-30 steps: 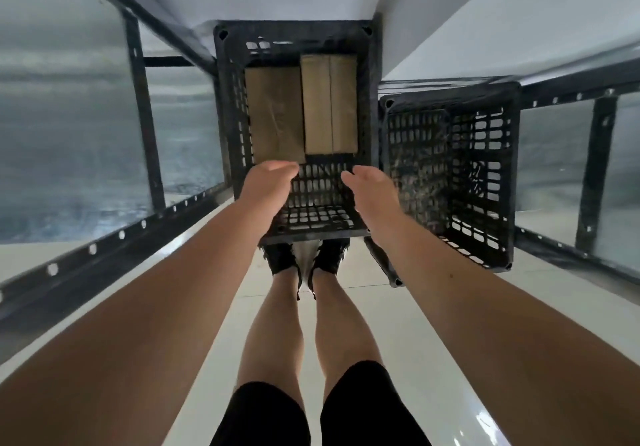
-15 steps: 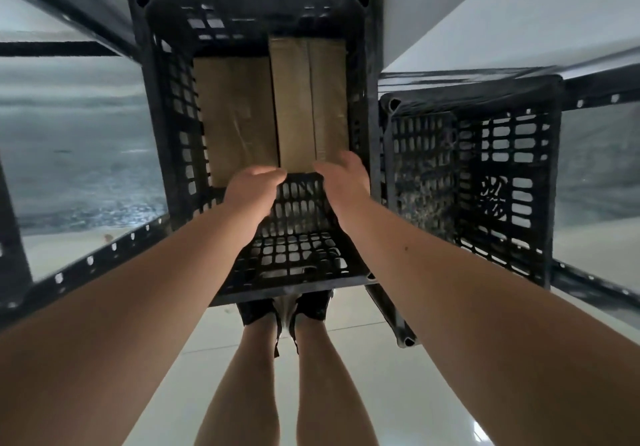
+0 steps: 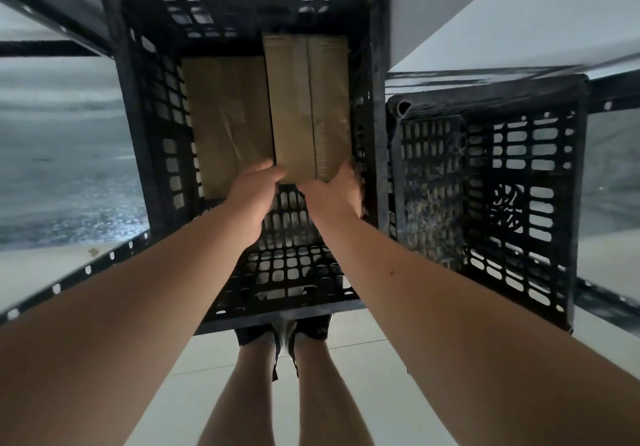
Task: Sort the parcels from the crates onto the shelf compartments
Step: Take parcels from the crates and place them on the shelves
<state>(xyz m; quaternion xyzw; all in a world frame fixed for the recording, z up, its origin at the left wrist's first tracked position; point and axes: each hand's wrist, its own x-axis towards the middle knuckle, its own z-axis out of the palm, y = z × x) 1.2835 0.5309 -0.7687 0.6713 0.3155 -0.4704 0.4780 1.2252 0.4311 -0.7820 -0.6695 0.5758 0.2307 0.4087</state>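
Note:
A black slotted crate (image 3: 145,126) stands in front of me with two brown cardboard parcels inside. The right parcel (image 3: 308,106) sits higher and has a tape seam down its middle. My left hand (image 3: 256,185) grips its near left corner and my right hand (image 3: 337,189) grips its near right corner. The left parcel (image 3: 225,123) lies lower in the crate, untouched. A second black crate (image 3: 519,203) stands to the right and shows no parcel.
Black metal shelf rails (image 3: 69,282) with frosted panels flank the crates on the left and right. A white wall corner (image 3: 467,12) rises behind. My legs and dark shoes (image 3: 284,338) stand on the pale tiled floor below the crate.
I have leaned closer over the crate. Both hands moved from the crate's near rim down into it and took hold of the right parcel's near end.

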